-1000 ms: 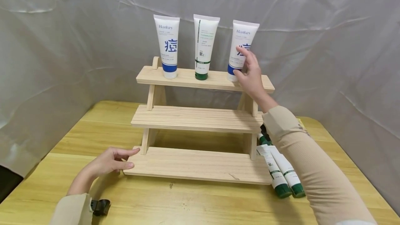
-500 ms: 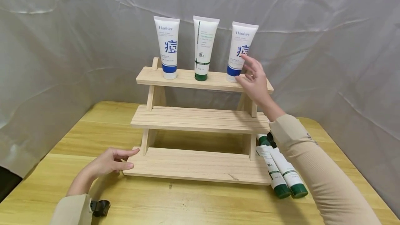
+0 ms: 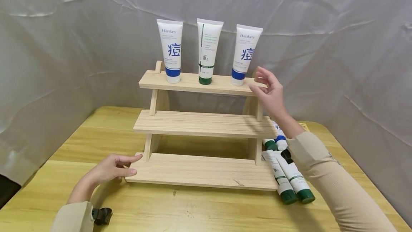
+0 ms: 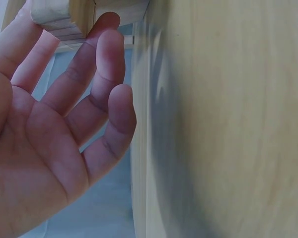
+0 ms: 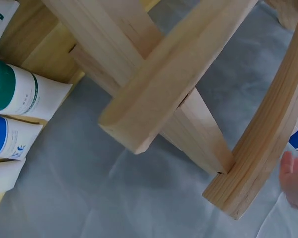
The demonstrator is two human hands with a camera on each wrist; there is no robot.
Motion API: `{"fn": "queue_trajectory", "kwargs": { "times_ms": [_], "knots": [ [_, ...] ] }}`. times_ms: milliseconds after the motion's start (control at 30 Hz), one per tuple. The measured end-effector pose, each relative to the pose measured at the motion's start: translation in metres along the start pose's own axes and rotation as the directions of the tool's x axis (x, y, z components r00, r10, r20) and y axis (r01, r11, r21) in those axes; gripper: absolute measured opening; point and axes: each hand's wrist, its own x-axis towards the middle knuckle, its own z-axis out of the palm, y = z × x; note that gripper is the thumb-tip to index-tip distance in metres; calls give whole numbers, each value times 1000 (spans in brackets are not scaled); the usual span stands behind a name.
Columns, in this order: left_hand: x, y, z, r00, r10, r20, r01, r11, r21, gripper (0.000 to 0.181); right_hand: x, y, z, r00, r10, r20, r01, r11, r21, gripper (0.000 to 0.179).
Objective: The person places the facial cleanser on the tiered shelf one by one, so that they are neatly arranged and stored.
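Observation:
A three-tier wooden display stand (image 3: 206,171) holds three upright squeeze tubes on its top board. The left tube (image 3: 171,51) and right tube (image 3: 246,53) are white with blue bands; the middle tube (image 3: 209,51) is white with a green cap. My left hand (image 3: 107,169) grips the left end of the bottom board, thumb and forefinger at its upper side; in the left wrist view fingers (image 4: 109,54) curl by the board's end. To the right of the right tube, my right hand (image 3: 271,94) is apart from it, fingers bent loosely with nothing between them.
Several more tubes lie on the wooden table (image 3: 193,210) by the stand's right side, among them a green-capped tube (image 3: 296,178) and a blue-banded tube (image 3: 280,137). A grey cloth (image 3: 322,46) hangs behind and around the table.
My right hand has let go of the right tube and drawn away to the right and down, leaving it standing on the top board. The left hand has kept its place on the stand.

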Motion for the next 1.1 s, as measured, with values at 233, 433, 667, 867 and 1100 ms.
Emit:
{"fn": "queue_trajectory", "kwargs": {
  "times_ms": [233, 433, 667, 867, 1100],
  "knots": [
    [-1, 0, 0, 1000, 1, 4, -1, 1000, 4, 54, -14, -2, -6, 1000, 15, 14, -16, 1000, 6, 36],
    [-1, 0, 0, 1000, -3, 0, 3, 1000, 1, 54, -26, -3, -9, 999, 9, 35, -12, 996, 90, 26],
    [0, -1, 0, 1000, -4, -2, 4, 1000, -5, 54, -41, -5, -17, 994, 36, 100, -55, 980, 191, 22],
    [0, -1, 0, 1000, 3, -1, -3, 1000, 9, 54, -56, -5, -25, 986, 55, 156, -91, 969, 230, 15],
    [0, -3, 1, 1000, 21, -4, -20, 999, 24, 54, -72, -1, -36, 977, 82, 195, -129, 963, 238, 16]
  ]
}}
